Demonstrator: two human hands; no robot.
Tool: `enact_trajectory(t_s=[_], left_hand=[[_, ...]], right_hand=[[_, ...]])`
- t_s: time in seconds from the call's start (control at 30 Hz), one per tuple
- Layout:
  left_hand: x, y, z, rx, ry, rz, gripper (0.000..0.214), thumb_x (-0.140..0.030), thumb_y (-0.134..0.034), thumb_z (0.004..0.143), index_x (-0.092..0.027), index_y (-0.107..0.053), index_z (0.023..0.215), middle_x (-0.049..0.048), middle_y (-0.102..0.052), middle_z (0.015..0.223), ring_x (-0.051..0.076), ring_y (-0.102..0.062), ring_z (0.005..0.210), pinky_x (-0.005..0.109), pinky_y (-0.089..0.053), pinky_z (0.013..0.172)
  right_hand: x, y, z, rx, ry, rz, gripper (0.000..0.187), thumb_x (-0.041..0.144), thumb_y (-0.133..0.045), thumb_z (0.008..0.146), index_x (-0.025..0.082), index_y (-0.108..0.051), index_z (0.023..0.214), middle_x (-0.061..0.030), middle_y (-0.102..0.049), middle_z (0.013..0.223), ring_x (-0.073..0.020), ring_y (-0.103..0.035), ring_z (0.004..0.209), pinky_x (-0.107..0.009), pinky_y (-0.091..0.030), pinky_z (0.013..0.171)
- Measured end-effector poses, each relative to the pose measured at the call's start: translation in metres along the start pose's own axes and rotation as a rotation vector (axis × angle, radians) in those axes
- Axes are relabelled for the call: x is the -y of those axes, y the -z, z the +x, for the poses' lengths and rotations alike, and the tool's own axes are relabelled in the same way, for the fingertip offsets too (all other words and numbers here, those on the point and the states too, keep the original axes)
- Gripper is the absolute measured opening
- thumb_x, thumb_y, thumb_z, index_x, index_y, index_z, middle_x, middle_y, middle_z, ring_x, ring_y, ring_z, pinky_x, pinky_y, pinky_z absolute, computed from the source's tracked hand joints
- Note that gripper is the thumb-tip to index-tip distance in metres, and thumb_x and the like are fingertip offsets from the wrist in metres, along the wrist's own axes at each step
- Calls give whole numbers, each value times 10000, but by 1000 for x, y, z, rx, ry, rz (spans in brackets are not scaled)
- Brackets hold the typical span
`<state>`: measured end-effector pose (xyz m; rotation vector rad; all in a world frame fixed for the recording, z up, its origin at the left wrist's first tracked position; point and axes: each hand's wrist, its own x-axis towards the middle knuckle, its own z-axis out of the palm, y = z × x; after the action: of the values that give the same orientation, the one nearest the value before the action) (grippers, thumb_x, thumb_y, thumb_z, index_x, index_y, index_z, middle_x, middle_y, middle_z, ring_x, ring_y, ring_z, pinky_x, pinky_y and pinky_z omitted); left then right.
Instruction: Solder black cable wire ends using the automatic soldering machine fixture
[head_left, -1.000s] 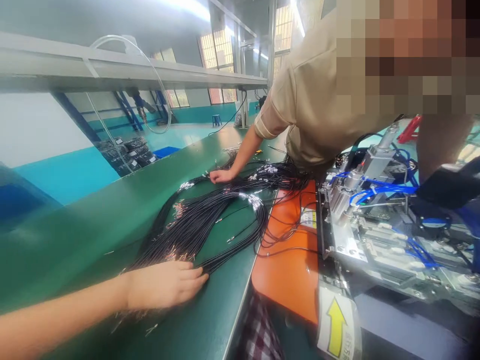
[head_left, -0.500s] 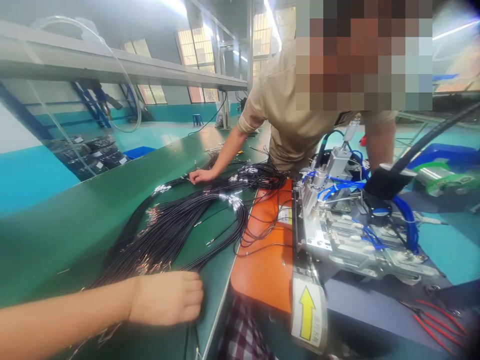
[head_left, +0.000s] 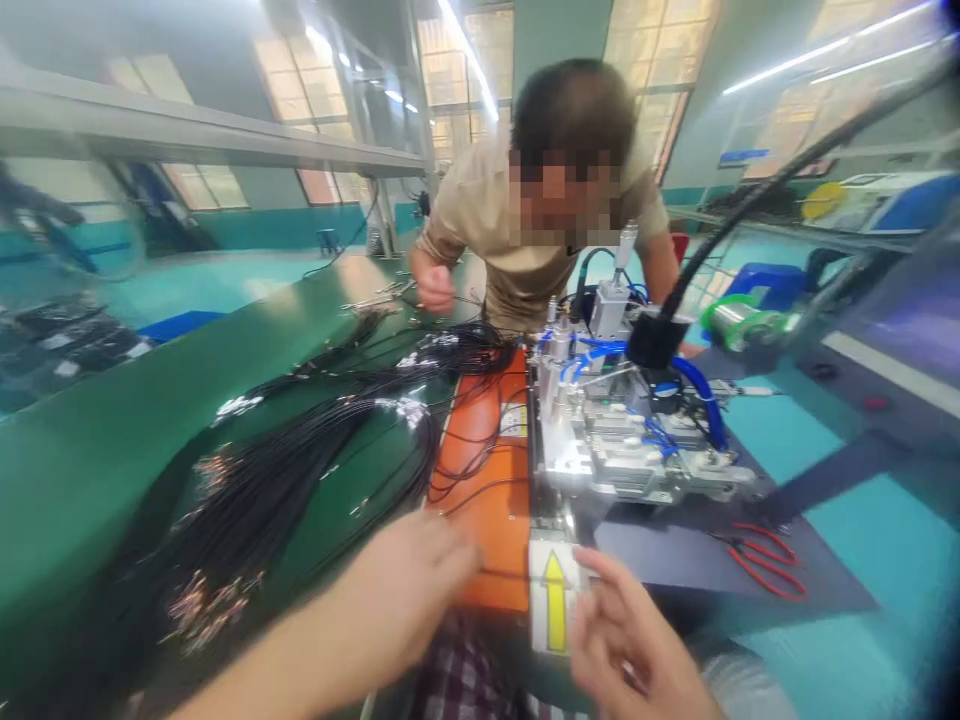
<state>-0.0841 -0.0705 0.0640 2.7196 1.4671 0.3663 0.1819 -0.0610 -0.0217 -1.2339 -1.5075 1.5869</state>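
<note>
My left hand is closed and blurred at the front edge of the orange plate. A thin black cable runs from its fingers across the plate toward my right hand. My right hand is beside the label with a yellow arrow. Its index finger points forward and its other fingers curl in. Something small glints among them, too unclear to name. Left of the plate lies a large bundle of black cables with bare copper ends on the green table.
A metal fixture with blue air tubes stands right of the plate. Red-handled pliers lie on the grey surface beside it. A co-worker leans over the far side, one hand above the cables. A green spool sits at right.
My left hand has moved right, from the cable bundle to the orange plate. My right hand has come into view. The co-worker's hand has lifted off the cables. The view has turned right.
</note>
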Motion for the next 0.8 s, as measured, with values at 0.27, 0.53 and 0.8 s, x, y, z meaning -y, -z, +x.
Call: enact_trajectory(t_s=[0.27,0.53,0.8], left_hand=[[35,-86,-49,-320,112,290,341,-366,-425,1005,-175,-511,1274,189,-662,1149,328,-626,1042,458,-514,855],[127,-47,-109,-266,413,448,412,-574,-385,976,-219,-588,1024,127,-666,1024,331,-681,896,450,-553,721],[-17,-71,11,-167,180,-457,520,-433,-615,903,-328,-418,1372,66,-702,1122,252,-699,948,333,-587,777]], right_hand=[[28,-21,27,49,169,-14,479,603,-529,936,175,-673,778,1,-567,628,-147,-604,567,-264,-496,631],[20,9,29,-21,249,-49,454,553,-456,990,206,-717,858,-26,-606,733,-163,-583,660,-279,-484,684],[25,0,40,20,-69,281,251,398,-713,823,187,-578,819,57,-534,608,-113,-532,562,-243,-445,602]])
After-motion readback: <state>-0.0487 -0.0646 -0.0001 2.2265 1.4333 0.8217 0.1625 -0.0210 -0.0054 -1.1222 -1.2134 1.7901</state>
